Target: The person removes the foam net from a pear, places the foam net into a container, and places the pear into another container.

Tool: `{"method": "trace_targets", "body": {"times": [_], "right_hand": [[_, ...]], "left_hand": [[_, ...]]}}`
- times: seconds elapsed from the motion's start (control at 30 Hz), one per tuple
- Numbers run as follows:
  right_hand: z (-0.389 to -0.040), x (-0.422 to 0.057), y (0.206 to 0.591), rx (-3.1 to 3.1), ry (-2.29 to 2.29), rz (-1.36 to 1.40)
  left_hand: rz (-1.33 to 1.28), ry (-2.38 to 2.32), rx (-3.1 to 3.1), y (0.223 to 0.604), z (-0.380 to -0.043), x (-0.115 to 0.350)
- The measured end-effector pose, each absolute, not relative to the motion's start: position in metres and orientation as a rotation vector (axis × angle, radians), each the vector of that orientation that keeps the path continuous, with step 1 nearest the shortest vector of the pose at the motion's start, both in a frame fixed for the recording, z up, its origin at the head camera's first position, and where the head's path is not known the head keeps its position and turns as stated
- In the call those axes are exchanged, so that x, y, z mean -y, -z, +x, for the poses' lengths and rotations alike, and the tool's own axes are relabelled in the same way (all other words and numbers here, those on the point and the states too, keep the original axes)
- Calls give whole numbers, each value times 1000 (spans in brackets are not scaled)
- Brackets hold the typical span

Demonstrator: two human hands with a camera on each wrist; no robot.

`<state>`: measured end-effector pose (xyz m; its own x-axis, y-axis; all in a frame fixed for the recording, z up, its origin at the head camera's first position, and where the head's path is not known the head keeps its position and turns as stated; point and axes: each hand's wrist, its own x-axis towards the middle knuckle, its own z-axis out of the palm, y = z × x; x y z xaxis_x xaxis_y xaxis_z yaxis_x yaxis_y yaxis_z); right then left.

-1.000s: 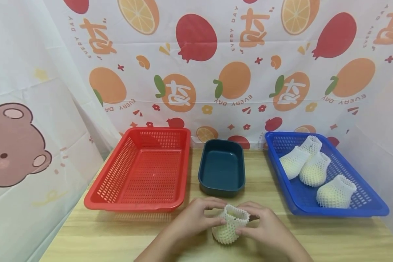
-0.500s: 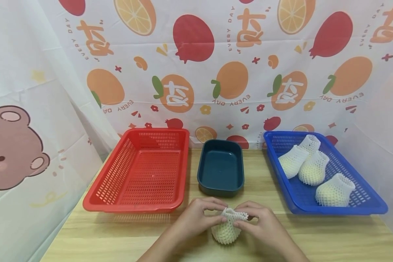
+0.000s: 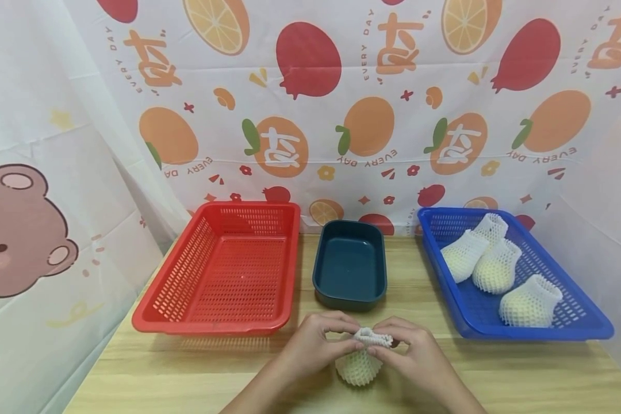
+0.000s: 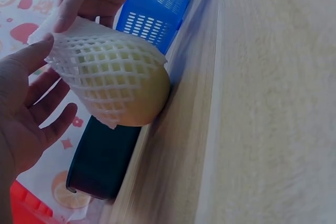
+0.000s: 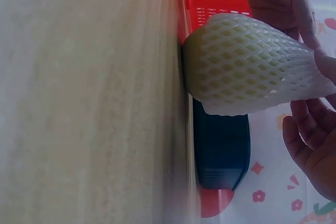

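A round yellowish fruit (image 4: 152, 97) stands on the table in front of me, wrapped in a white foam net sleeve (image 3: 359, 367). Its bare lower end shows below the net in both wrist views; its kind is hard to tell. My left hand (image 3: 318, 340) pinches the sleeve's upper rim from the left, thumb in front. From the other side, my right hand (image 3: 413, 352) pinches the same rim between thumb and fingers. Between the hands the sleeve's mouth is drawn narrow, above the fruit.
Behind the hands sits a dark teal box (image 3: 349, 302). To the left is a red perforated basket (image 3: 284, 322) with nothing in it. A blue basket (image 3: 535, 333) on the right holds several net-wrapped fruits (image 3: 530, 305). A fruit-print cloth (image 3: 310, 190) hangs behind the table.
The sleeve's mouth, round and open a second ago, is now squeezed narrower. Both thumbs have moved closer together on its front. The baskets and box stay in place.
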<state>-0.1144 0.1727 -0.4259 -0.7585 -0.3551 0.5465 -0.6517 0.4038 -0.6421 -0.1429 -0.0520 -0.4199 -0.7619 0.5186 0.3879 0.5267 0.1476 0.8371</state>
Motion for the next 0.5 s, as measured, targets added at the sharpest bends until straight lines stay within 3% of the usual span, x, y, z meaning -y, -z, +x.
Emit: {"method": "trace_targets", "body": {"times": [0.5], "right_hand": [[-116, -166, 415, 2320, -1257, 854]], "left_hand": [[-1083, 1758, 2212, 416, -138, 47]]}}
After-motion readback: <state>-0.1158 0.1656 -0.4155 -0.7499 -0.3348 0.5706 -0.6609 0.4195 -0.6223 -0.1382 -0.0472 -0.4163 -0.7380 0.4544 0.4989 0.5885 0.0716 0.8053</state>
